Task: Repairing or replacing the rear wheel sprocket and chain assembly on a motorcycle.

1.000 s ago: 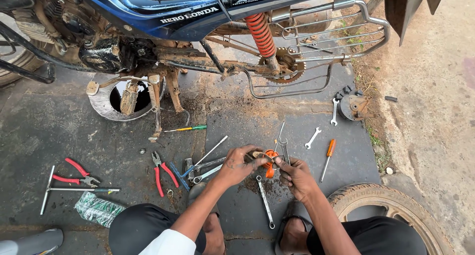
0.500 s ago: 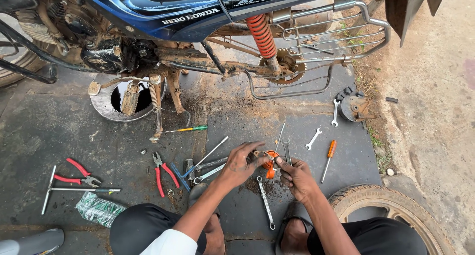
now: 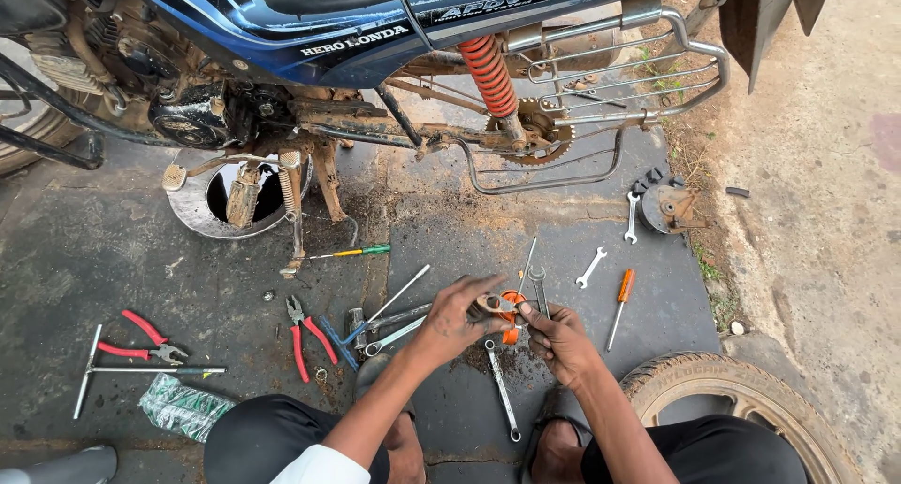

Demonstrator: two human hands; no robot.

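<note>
- Low in the middle of the head view, the left hand [image 3: 460, 317] and the right hand [image 3: 556, 338] meet over a dark, oil-stained mat [image 3: 235, 296], both working on one small metal part [image 3: 495, 305] with an orange piece [image 3: 511, 317] attached to it.
- Left hand: its fingers are closed around the metal part from the left side, grasping it; the thumb lies on top.
- Right hand: its fingertips pinch at the right edge of the same assembly, by the orange piece. Whether they clamp it firmly or only steady it, I cannot tell.
- The part sits between the two hands, held off the mat, just right of the left palm and just left of the right fingertips. Its long axis is too small and too covered to read. Both hands touch it, so neither is clearly nearer.
- Directly below the hands a long spanner [image 3: 501, 390] lies on the mat, its length running away from the person, closest to the right hand.
- Left of the left hand lie red-handled pliers [image 3: 302, 336] and, further left, a second red-handled tool [image 3: 141, 338] with a T-handled wrench [image 3: 117, 371] beside it.
- Right of the hands, an orange-handled screwdriver [image 3: 621, 294] and a small spanner [image 3: 590, 267] rest well apart from the grip.
- A tyre [image 3: 741, 395] lies at the lower right, near the right forearm.
- Along the top stands a blue motorcycle [image 3: 357, 24] with an orange-red shock spring [image 3: 488, 63] and no rear wheel fitted.
</note>
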